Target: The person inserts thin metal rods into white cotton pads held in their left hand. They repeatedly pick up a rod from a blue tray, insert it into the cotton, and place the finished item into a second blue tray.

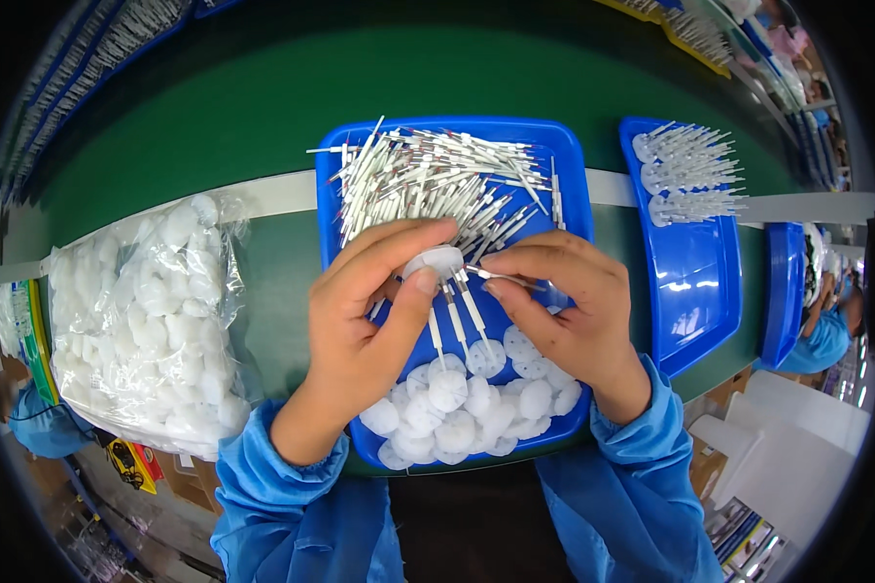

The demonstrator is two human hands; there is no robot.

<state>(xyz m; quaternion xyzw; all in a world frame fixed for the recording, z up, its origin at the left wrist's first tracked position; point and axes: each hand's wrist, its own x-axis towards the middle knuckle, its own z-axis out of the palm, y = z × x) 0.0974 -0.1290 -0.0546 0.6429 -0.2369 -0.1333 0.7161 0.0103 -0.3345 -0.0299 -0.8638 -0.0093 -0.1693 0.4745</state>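
My left hand (374, 311) pinches a round white plastic disc (436, 260) by its edge, above the middle of a blue tray (579, 194). Several thin white sticks hang down from the disc. Between thumb and forefinger, my right hand (566, 296) grips one thin white stick (504, 279), its end close to the disc's edge; whether it touches the disc I cannot tell. A heap of loose white sticks (428, 180) with dark and reddish bands fills the tray's far part. Loose white discs (457, 418) are piled in its near part.
At left lies a clear plastic bag (151, 325) full of white discs. To the right, another blue tray (695, 291) holds discs with sticks standing in them. A further blue tray (781, 282) stands beyond it. People in blue sleeves (826, 340) are at both sides.
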